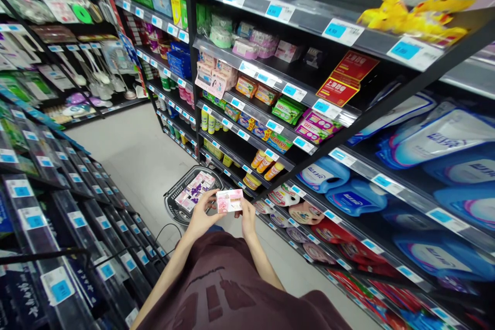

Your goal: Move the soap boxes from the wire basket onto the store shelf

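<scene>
Between my two hands is a small pink and white box (229,201) with a rose printed on its front, perhaps boxed soap. My left hand (203,212) grips its left end, thumb below and fingers above. At the right end, the fingers of my right hand (248,216) close on the box's edge. Just beyond my left hand a dark plastic shopping basket (169,205) stands on the floor. In it lie several pink and white boxes (195,190), some with purple marks.
To the right runs a tall shelf (301,87) with soap packs, orange-capped bottles (265,161) and blue detergent jugs (353,196). Another shelf (58,216) with price tags lines the left side. Grey floor (124,139) stretches between them toward a rack of brushes (93,69). A black cable (166,227) hangs near my left arm.
</scene>
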`<state>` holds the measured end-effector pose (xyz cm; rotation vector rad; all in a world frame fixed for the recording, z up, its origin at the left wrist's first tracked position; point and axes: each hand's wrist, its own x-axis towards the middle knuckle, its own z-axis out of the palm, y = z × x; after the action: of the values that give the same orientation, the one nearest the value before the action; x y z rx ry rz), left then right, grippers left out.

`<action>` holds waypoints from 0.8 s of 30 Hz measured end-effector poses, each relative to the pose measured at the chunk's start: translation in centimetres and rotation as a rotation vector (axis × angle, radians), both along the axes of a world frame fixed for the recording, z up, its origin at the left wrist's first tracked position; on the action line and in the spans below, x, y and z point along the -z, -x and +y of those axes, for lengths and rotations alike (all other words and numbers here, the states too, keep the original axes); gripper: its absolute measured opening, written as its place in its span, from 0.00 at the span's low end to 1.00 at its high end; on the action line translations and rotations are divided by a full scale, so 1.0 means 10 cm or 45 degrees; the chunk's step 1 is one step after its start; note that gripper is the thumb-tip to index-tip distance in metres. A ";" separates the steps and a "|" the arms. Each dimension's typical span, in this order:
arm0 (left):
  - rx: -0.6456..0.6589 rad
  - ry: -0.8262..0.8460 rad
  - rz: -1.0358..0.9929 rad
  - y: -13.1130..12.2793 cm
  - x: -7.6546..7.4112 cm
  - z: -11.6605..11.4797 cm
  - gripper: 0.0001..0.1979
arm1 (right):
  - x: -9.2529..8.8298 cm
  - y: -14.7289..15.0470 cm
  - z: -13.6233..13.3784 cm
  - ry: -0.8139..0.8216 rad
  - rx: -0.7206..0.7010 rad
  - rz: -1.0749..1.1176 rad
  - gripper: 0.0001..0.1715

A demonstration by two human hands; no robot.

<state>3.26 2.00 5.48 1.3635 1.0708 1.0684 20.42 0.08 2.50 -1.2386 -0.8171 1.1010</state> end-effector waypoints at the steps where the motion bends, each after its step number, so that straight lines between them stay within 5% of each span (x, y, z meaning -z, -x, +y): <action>1: -0.001 -0.013 -0.004 0.00 0.00 0.00 0.35 | -0.02 0.00 0.00 -0.002 0.005 -0.004 0.29; 24: -0.066 0.067 -0.074 0.02 0.10 0.03 0.37 | -0.17 0.02 -0.05 -0.257 -0.354 0.029 0.22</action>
<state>3.10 2.31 4.53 1.2617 1.0896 1.1039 20.23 -0.46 4.18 -0.9611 -1.0787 1.2187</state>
